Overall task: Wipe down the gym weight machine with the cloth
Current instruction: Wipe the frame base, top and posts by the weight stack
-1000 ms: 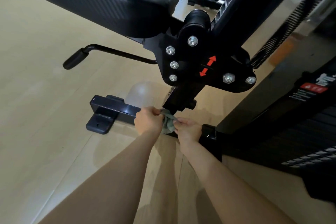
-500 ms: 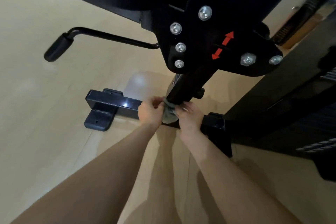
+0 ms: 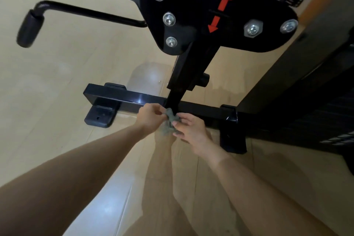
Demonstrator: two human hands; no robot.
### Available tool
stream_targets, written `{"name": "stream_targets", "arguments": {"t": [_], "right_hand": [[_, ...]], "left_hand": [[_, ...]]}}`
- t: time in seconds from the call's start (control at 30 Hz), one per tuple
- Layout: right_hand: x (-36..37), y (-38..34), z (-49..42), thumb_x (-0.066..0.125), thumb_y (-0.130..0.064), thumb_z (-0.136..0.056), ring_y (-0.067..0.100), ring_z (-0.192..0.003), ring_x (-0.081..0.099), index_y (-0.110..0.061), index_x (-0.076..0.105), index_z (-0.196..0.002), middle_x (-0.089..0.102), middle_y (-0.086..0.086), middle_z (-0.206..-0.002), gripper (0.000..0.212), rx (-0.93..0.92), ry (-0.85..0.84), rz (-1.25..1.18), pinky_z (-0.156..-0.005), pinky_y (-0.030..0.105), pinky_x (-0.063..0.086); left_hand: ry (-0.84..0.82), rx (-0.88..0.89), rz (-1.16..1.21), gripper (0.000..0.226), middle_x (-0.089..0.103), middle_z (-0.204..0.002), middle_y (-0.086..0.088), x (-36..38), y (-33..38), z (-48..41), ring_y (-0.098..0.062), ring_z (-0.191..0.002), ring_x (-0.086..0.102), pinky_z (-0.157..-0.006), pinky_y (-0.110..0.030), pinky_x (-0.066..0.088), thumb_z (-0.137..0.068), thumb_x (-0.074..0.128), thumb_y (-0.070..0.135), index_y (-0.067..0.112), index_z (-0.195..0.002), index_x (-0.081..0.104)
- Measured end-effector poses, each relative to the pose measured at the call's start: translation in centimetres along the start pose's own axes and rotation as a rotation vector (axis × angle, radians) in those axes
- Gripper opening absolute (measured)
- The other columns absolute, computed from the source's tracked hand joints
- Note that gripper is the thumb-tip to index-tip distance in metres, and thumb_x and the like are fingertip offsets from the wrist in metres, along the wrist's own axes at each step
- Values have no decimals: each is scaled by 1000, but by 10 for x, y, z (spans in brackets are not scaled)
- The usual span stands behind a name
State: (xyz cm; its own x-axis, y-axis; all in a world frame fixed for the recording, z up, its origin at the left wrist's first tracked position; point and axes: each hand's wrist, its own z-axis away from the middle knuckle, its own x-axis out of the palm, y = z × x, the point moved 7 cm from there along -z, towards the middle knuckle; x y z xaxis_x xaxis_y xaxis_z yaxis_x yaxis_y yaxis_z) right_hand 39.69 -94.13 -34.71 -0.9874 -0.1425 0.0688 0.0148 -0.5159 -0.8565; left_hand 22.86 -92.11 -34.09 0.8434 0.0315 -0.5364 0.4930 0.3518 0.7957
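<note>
At the post's [image 3: 173, 101] foot, both hands [image 3: 148, 116] [image 3: 192, 132] pinch the grey cloth [image 3: 170, 120].

Soft, dim indoor light falls from above me. It glares white on the glossy floor [image 3: 153, 76] and glints off the black base bar [image 3: 138, 98]. My arms throw faint shadows. The crank handle [image 3: 28, 30] is motion-blurred, and wide-angle distortion bends the edges.
</note>
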Motion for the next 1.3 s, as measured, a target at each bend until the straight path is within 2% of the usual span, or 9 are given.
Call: {"name": "stream_targets", "arguments": {"t": [0.07,0.2,0.33,0.43,0.57,0.67,1.0,1.17,1.3], "right_hand": [[-6,6,10,69,-1,-90,20,-112,66,-19,59,-133,64,-2,-125,48,-8,-56,-48,-84,34,61],[-46,-2,18,68,2,-89,20,-100,73,-16,69,-115,68,8,-119,31,-73,110,-55,-80,32,61],[-98,-42,32,73,1,-86,6,-101,68,-20,69,-110,68,-3,-113,33,-408,395,216,-84,17,55],[-113,-66,39,76,-5,-84,9,-118,58,-15,64,-125,61,1,-126,44,-678,503,642,-105,26,48],[-101,-30,5,67,-40,-91,22,-151,22,-26,31,-156,25,-2,-164,76,-386,201,1352,-124,40,18],[-88,-17,-6,55,-48,-96,22,-155,0,-28,10,-160,1,-3,-168,81,-333,108,1520,-125,39,2],[-3,-21,-15,61,-36,-95,25,-155,5,-29,17,-159,10,-2,-168,78,-531,-92,1576,-125,44,9],[-47,-25,1,59,-31,-95,19,-150,22,-30,26,-156,25,-5,-163,69,-625,42,1656,-124,43,11],[-91,-30,5,62,-28,-94,22,-145,29,-29,21,-157,27,-3,-162,75,-447,176,1690,-121,41,18]], "left_hand": [[-129,29,83,21,77,-84,-3,18,9,10,-23,-86,74,-84,-45,61,-80,71,1,20,-85,78],[-263,2,230,23,77,-91,-8,35,32,17,-25,-93,74,-72,-23,60,-89,62,-8,9,-92,78],[33,-12,197,12,75,-81,0,4,34,6,-22,-85,71,-77,-33,59,-85,66,12,16,-85,77],[178,-12,147,18,71,-83,-1,-12,43,10,-21,-84,67,-73,-32,53,-84,63,31,16,-88,71],[165,38,352,30,66,-99,1,-15,54,10,-22,-94,64,-82,-39,54,-84,60,38,18,-105,62],[47,104,460,46,66,-107,3,-11,59,9,-14,-93,63,-78,-31,50,-78,60,46,23,-117,63],[101,191,287,45,72,-106,12,-16,55,0,-7,-93,71,-88,-43,59,-79,70,65,30,-107,67],[69,199,290,45,72,-107,12,-18,56,1,-9,-96,69,-91,-46,58,-80,71,64,28,-107,68],[9,175,302,53,72,-107,12,-20,55,-3,-13,-103,68,-96,-47,55,-71,72,72,29,-102,69]]}}
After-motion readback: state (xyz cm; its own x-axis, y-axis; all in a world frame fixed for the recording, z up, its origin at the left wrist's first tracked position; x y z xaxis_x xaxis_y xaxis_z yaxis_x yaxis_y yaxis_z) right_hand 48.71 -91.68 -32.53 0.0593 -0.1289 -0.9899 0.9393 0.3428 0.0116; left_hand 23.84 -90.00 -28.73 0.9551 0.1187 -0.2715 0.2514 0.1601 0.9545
